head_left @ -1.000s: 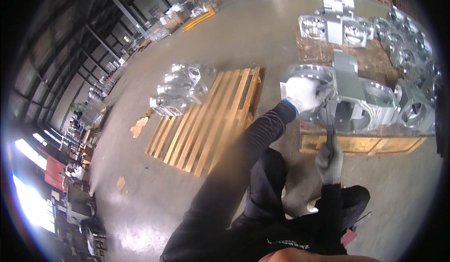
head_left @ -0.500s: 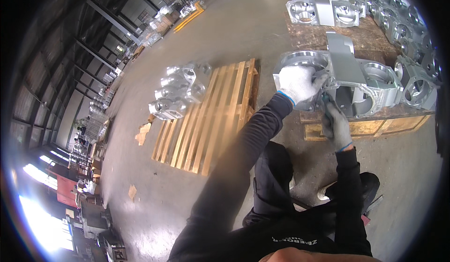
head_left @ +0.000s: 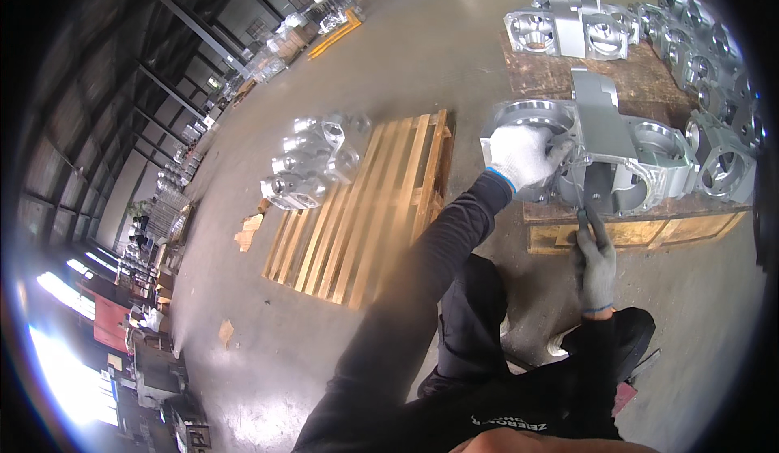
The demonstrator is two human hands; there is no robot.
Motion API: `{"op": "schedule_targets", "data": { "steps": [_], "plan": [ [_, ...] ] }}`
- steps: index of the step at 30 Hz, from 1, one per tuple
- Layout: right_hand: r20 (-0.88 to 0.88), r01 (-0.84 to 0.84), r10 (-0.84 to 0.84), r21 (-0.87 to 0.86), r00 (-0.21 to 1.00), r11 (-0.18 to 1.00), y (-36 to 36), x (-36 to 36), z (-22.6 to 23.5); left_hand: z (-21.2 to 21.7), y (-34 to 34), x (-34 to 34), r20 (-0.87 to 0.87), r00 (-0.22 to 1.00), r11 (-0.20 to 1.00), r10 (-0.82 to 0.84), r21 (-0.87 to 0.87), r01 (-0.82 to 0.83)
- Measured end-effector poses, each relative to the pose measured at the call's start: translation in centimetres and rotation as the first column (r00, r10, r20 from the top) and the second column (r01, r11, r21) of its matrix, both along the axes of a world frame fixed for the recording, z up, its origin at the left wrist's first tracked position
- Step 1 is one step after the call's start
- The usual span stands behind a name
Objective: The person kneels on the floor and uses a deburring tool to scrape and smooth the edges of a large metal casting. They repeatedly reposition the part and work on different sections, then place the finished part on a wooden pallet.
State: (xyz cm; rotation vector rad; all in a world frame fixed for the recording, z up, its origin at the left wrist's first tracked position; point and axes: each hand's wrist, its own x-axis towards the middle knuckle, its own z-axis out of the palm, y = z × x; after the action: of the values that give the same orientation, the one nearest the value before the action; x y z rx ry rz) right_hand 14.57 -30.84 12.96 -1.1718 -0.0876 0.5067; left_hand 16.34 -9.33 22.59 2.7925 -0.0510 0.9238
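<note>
A large silver metal casting (head_left: pixel 600 133) with round bores and an upright block stands at the edge of a wooden pallet. My left hand (head_left: pixel 523 157), in a white glove with a blue cuff edge, grips its left part beside the big round bore. Below the casting's near side, my right hand (head_left: pixel 596 262), in a greyish glove, is closed on a slim hand tool (head_left: pixel 582 219) with a dark teal handle. The tool's thin shaft points up toward the casting's near opening. Its tip is too small to make out.
The wooden pallet (head_left: pixel 592 238) under the casting also bears several similar castings (head_left: pixel 718 157) on the right and another group (head_left: pixel 568 31) at the back. To the left, a slatted pallet (head_left: pixel 365 210) lies beside more castings (head_left: pixel 312 161) on the concrete floor.
My right hand has drawn down and toward me with the tool, away from the casting. My left hand stays on the casting. The whole view has shifted slightly.
</note>
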Motion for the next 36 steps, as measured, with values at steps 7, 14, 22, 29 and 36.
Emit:
{"op": "schedule_targets", "data": {
  "steps": [7,14,22,29,36],
  "plan": [
    [-0.076,0.034,-0.016,0.251,0.997,0.967,-0.5,-0.3,0.8,0.1,-0.2,-0.5,-0.085,0.996,0.999,0.027,-0.022,-0.029],
    [-0.122,0.019,0.026,0.355,0.992,0.935,-0.3,0.7,1.3,0.3,-0.1,-0.5,-0.057,0.998,0.999,-0.030,-0.043,0.027],
    [-0.193,0.039,0.015,0.272,0.981,0.961,-2.3,1.1,1.5,-0.1,-0.4,-0.6,0.036,0.999,1.000,0.019,-0.010,-0.018],
    [-0.128,0.023,0.013,0.272,0.992,0.962,-2.4,1.9,-0.3,-0.2,0.1,-0.8,-0.029,1.000,1.000,-0.004,-0.007,0.004],
    [0.027,-0.206,0.220,0.473,0.975,0.857,-2.0,3.5,-2.2,0.3,-0.2,-0.8,-0.090,0.993,0.997,0.072,-0.010,-0.073]
  ]
}}
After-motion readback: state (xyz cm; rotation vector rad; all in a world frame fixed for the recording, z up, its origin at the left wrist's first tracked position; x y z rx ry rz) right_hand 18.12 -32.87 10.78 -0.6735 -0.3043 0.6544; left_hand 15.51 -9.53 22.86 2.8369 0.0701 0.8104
